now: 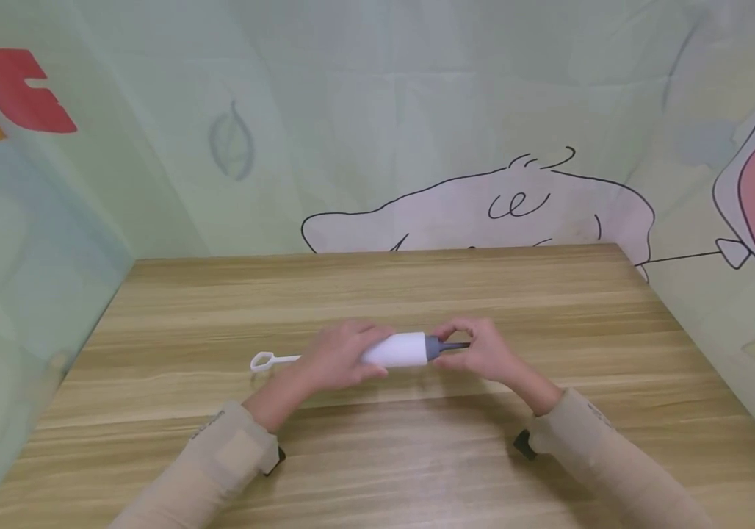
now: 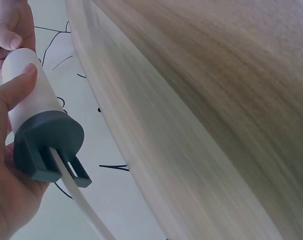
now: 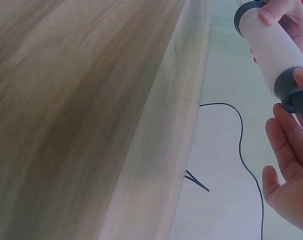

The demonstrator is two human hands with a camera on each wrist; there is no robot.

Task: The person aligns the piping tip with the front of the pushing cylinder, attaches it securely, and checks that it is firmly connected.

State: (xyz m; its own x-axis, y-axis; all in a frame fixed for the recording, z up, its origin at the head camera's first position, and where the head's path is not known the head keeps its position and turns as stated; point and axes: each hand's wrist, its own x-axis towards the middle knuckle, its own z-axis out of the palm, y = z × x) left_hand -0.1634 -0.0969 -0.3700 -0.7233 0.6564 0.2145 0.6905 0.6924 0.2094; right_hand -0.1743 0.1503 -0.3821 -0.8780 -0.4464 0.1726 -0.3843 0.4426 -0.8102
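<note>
A white syringe-like tube [image 1: 407,349] lies level above the wooden table, between both hands. My left hand [image 1: 338,356] grips its barrel, thumb and fingers wrapped around it. From the dark grey end cap [image 2: 49,140] in the left wrist view, a thin white rod runs out, ending in a ring handle [image 1: 262,361] at the left. At the other end, my right hand [image 1: 479,351] pinches the grey nozzle base [image 1: 433,347] between thumb and fingers. The slim dark nozzle tip [image 1: 454,345] points right, within the curve of that hand.
The wooden table [image 1: 377,294] extends around the hands. Printed cloth [image 1: 377,132] with a cartoon outline and balloon stands along its back and both sides. Dark wrist devices sit at both beige sleeves [image 1: 232,448].
</note>
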